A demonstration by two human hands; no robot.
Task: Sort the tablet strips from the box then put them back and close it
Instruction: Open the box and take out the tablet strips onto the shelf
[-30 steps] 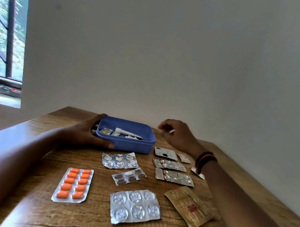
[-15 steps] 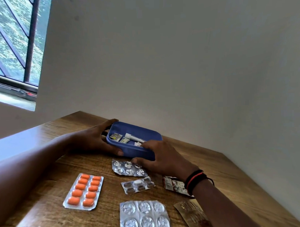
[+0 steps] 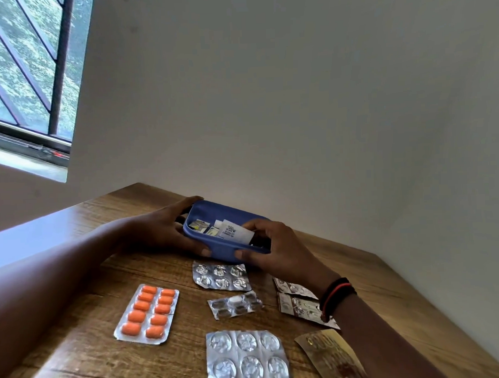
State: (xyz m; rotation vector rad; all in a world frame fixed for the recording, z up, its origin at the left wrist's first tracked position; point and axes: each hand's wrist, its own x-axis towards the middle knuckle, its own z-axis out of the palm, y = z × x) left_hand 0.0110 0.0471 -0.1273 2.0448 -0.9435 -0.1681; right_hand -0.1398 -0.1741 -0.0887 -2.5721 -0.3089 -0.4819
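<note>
Both hands grip an open blue box (image 3: 216, 248) holding white printed strips (image 3: 233, 231) near the table's (image 3: 78, 350) far edge by the wall (image 3: 297, 130). The left hand (image 3: 162, 231) wraps its left end and the right hand (image 3: 275, 244) curls over its right rim. An orange tablet strip (image 3: 148, 314), silver strips (image 3: 221, 276) and a gold strip (image 3: 330, 355) lie spread in front, bare wood at left.

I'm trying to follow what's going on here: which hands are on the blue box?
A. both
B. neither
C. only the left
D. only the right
A: the left hand grips the blue box at its left end, and the right hand grips its right end, thumb on the front wall.
</note>
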